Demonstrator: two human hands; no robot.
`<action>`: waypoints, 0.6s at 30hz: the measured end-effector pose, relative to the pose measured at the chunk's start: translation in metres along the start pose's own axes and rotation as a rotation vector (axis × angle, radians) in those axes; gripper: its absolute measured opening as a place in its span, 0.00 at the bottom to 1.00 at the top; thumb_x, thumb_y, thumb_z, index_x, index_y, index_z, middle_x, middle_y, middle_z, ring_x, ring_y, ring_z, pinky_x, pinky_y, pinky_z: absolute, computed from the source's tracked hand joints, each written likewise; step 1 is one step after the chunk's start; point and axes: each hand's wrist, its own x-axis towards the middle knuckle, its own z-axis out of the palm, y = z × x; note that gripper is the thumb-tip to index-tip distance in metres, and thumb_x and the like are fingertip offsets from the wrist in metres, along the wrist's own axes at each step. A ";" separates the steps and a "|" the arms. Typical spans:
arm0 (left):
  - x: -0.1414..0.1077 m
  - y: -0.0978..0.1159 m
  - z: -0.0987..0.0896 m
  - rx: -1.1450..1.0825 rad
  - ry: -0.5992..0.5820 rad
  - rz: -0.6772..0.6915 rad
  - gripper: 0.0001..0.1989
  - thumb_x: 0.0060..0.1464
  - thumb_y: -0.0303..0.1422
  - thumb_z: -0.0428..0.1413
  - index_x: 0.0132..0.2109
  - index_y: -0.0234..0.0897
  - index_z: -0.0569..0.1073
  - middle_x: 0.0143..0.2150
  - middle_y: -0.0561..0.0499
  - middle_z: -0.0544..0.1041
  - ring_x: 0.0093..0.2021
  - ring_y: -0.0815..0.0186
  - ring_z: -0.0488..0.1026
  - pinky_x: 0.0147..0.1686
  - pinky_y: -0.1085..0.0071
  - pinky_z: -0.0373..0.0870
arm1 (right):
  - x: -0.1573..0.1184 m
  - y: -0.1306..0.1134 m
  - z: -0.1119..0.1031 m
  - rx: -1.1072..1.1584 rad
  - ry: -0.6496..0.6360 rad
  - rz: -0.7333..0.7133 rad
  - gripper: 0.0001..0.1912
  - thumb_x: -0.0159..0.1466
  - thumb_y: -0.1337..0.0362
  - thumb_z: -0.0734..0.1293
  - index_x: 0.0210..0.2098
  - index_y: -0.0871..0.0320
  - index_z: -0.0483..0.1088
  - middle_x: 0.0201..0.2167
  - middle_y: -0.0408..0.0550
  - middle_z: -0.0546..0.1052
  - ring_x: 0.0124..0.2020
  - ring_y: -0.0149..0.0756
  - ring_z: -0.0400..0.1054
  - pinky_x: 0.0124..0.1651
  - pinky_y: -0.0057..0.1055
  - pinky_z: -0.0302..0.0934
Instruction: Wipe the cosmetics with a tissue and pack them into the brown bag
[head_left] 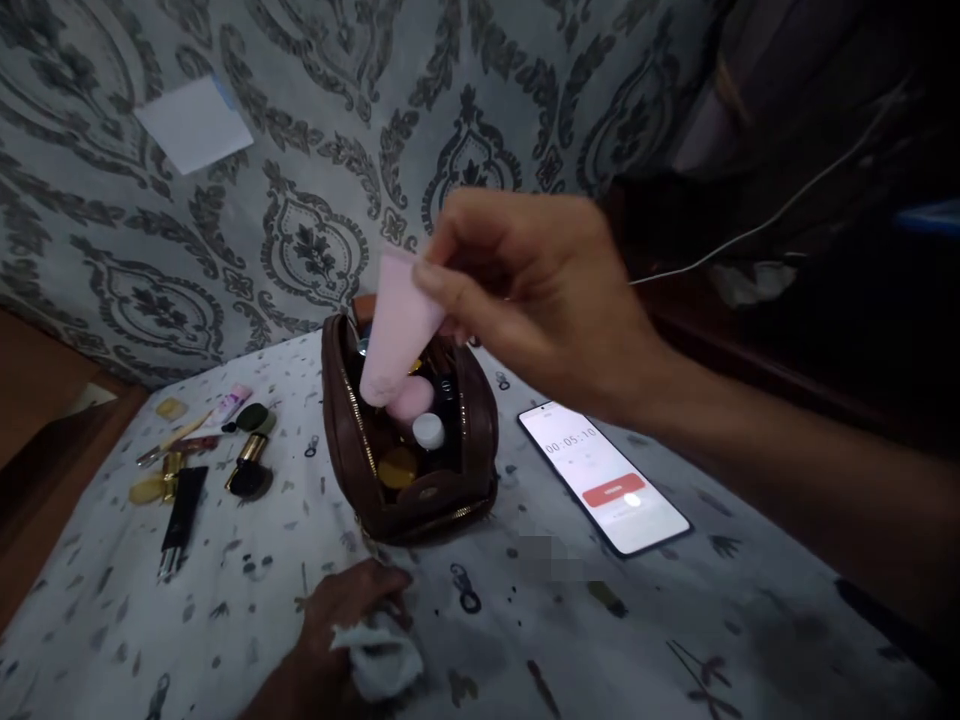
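Between the thumb and fingers of my right hand (540, 290) is a pale pink squeeze tube (399, 330), tilted over the mouth of a brown makeup bag (341, 440). The bag stands unzipped, with a gold zip along its edges. Inside it show a round pink item (410, 400), a white-capped container (429, 431) and a round gold lid (397, 467); deeper contents are dark. My left hand (341, 625) rests low on the cloth in front of the bag, its fingers curled around a crumpled white tissue (379, 655).
A lit phone (607, 480) with a running timer lies right of the bag. On the left are a black tube (184, 515), a makeup brush (249, 468) and several other cosmetics. A patterned wall (315, 240) rises behind; a white cable (735, 245) crosses the dark right side.
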 end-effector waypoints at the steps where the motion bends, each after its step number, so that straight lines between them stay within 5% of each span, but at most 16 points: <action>1: 0.002 0.002 0.003 0.016 -0.002 0.014 0.12 0.53 0.35 0.56 0.44 0.47 0.79 0.31 0.47 0.80 0.31 0.57 0.77 0.34 0.62 0.72 | 0.003 0.003 0.006 -0.017 -0.040 -0.033 0.09 0.65 0.72 0.65 0.27 0.59 0.68 0.23 0.35 0.66 0.30 0.24 0.67 0.34 0.24 0.56; 7: 0.012 0.013 0.005 0.099 0.016 0.056 0.10 0.59 0.33 0.53 0.43 0.46 0.78 0.30 0.48 0.79 0.31 0.59 0.76 0.33 0.65 0.70 | 0.022 0.020 0.034 -0.113 -0.282 -0.160 0.14 0.66 0.73 0.63 0.24 0.57 0.61 0.22 0.36 0.62 0.26 0.25 0.58 0.34 0.25 0.53; 14: 0.014 -0.003 -0.003 0.240 -0.123 0.068 0.07 0.54 0.33 0.56 0.37 0.43 0.80 0.29 0.48 0.80 0.30 0.59 0.77 0.29 0.68 0.68 | 0.024 0.047 0.059 -0.107 -0.463 -0.191 0.08 0.66 0.70 0.63 0.29 0.56 0.68 0.23 0.38 0.65 0.27 0.28 0.57 0.33 0.27 0.50; 18: 0.016 0.010 -0.006 0.166 -0.035 0.226 0.10 0.59 0.34 0.53 0.44 0.40 0.77 0.31 0.47 0.79 0.31 0.62 0.76 0.32 0.70 0.70 | 0.025 0.047 0.060 -0.193 -0.569 -0.172 0.08 0.62 0.73 0.63 0.28 0.60 0.71 0.23 0.40 0.68 0.27 0.28 0.59 0.33 0.27 0.50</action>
